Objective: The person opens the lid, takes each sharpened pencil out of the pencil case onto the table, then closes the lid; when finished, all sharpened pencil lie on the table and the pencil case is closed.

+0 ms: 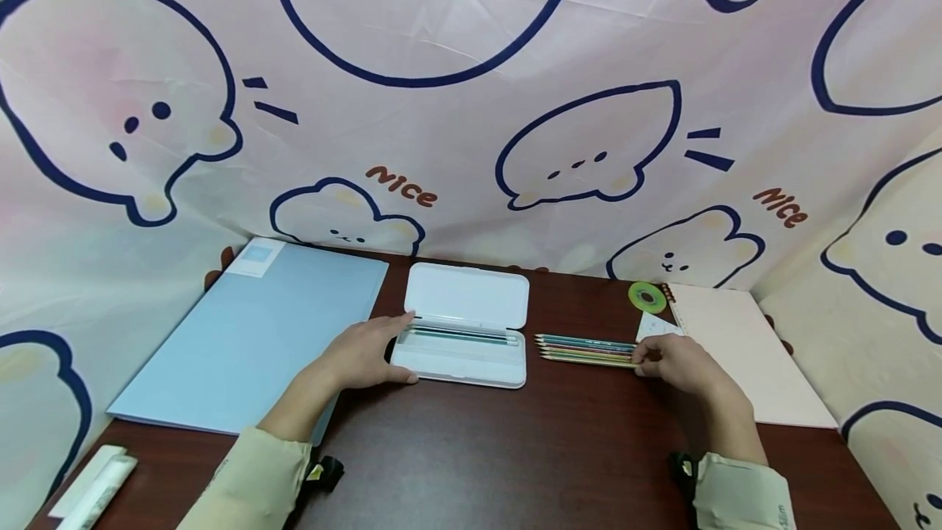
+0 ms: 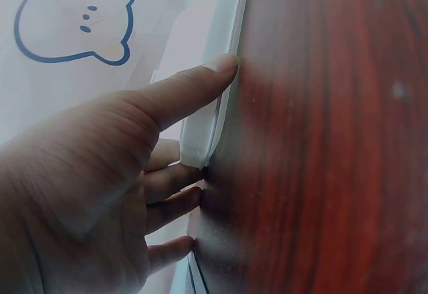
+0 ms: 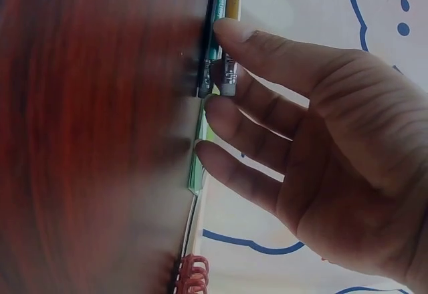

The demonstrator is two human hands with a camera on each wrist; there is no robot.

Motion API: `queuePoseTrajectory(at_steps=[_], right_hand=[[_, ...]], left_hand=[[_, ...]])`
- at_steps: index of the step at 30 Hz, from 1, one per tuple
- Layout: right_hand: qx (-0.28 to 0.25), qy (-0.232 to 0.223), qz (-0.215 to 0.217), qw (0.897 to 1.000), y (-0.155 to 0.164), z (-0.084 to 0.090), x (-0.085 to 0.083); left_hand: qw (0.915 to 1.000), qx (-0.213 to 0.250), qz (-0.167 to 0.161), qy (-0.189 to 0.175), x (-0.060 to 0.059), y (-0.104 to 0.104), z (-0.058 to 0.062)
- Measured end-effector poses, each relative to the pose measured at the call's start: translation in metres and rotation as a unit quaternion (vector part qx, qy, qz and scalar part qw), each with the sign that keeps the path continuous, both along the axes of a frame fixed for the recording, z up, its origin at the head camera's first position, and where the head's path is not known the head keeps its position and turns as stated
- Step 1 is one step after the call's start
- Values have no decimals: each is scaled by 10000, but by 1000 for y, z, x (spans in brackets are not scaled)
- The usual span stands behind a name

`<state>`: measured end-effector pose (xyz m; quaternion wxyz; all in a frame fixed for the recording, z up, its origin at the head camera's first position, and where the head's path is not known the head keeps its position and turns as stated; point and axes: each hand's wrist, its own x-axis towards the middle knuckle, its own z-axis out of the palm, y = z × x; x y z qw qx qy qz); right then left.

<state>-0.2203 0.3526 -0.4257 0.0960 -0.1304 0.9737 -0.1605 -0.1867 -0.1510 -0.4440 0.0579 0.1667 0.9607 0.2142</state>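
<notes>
An open white pencil case [image 1: 465, 301] lies at the middle of the dark wooden table [image 1: 515, 448], with pencils [image 1: 456, 336] in its lower tray. My left hand [image 1: 409, 348] rests at the tray's left end, thumb along the front rim and index finger near the hinge. The left wrist view shows the thumb [image 2: 200, 80] straight on the case's rim [image 2: 224, 27]. A row of several coloured pencils [image 1: 585, 350] lies right of the case. My right hand [image 1: 642, 360] touches their eraser ends. Its thumb and fingers [image 3: 231, 117] are nearly straight beside the pencil ends [image 3: 224, 0].
A light blue folder [image 1: 250, 342] lies at the left and a pink spiral notebook [image 1: 736, 350] at the right. A green tape roll [image 1: 648, 296] and a small white card [image 1: 655, 325] sit behind the loose pencils. A white object [image 1: 96, 485] lies near the front left corner. Patterned cloth surrounds the table.
</notes>
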Motion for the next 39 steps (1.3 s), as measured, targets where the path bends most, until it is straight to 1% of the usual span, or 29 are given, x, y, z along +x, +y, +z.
queuePoseTrajectory(at_steps=[11,21,27,29,32,36,39], right_hand=[[-21,-217,-232,9995,-1,-2,0],[141,-114,-220,9996,1,-2,-2],[11,-59,-165,9998,1,5,0],[-132,4,-129,9998,-3,9,2],[-393,110,50,9992,-13,17,1],[-653,225,303,9972,-34,25,-3],[-772,270,490,9954,-54,27,-8]], left_hand=[[10000,-19,-25,-21,0,1,-1],[10000,-32,-63,-25,0,2,0],[10000,-41,-85,-8,0,2,1],[9999,-53,-93,23,-1,2,2],[9999,-60,-70,48,-1,1,2],[9999,-70,-81,63,-2,1,1],[9999,-56,-80,81,-1,1,0]])
